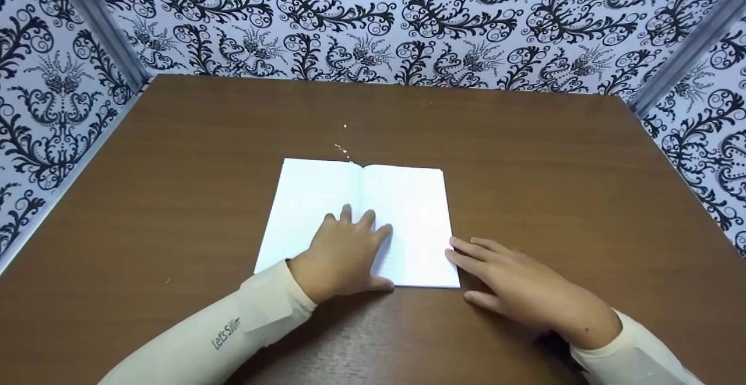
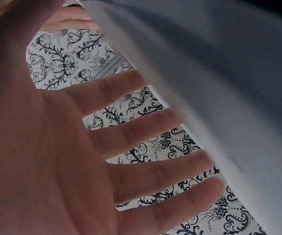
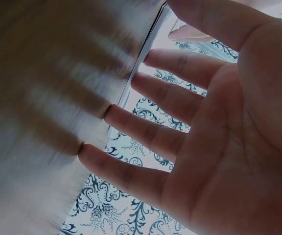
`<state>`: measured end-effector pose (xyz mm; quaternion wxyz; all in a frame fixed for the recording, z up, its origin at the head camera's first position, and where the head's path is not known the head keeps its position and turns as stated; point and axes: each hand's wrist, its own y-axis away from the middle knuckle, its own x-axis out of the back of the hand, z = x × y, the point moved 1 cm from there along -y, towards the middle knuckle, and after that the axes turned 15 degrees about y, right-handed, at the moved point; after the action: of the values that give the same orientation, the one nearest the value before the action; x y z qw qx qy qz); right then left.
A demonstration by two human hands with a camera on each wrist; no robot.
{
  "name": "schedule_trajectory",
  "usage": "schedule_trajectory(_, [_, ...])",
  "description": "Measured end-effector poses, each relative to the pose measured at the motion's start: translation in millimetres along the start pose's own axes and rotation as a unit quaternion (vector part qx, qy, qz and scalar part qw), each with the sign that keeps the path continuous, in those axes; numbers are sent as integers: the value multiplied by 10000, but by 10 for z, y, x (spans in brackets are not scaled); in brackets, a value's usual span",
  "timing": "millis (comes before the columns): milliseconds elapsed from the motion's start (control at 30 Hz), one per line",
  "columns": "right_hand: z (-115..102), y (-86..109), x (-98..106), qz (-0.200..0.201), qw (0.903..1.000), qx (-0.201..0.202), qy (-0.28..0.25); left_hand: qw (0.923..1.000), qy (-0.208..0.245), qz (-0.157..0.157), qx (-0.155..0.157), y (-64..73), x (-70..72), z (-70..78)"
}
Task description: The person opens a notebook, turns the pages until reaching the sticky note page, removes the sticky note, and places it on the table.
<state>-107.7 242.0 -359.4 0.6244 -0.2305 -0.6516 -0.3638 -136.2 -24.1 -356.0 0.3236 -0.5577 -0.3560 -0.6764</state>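
An open notebook (image 1: 408,198) with blank white pages lies on the brown table, its fold running away from me. My left hand (image 1: 344,257) rests across the fold at the lower part of the pages, fingers spread and thumb at the near edge. In the left wrist view the fingertips (image 2: 199,159) meet the pale page. Beside the notebook's right edge is my right hand (image 1: 513,280), its fingers extended and two fingertips right at the page edge. The right wrist view shows straight fingers (image 3: 146,129) touching the tabletop, with the notebook's edge by the upper ones.
Small pale crumbs (image 1: 341,148) are scattered on the table (image 1: 524,158) just beyond the notebook. Walls with black-and-white scroll patterned paper (image 1: 373,24) stand behind the table and at both sides, with grey strips (image 1: 99,24) in the corners.
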Motion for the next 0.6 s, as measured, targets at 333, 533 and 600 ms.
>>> schedule_trajectory(333, [3, -10, 18, -150, 9998, 2, -100, 9998, 54, -157, -69, 12, -4, -36])
schedule_trajectory(533, [4, -6, 16, -196, 9997, -69, -135, 9992, 208, -315, -105, 17, 21, -57])
schedule_trajectory(600, [1, -6, 12, -197, 9997, -71, -138, 9992, 229, -286, -157, 20, 25, -57])
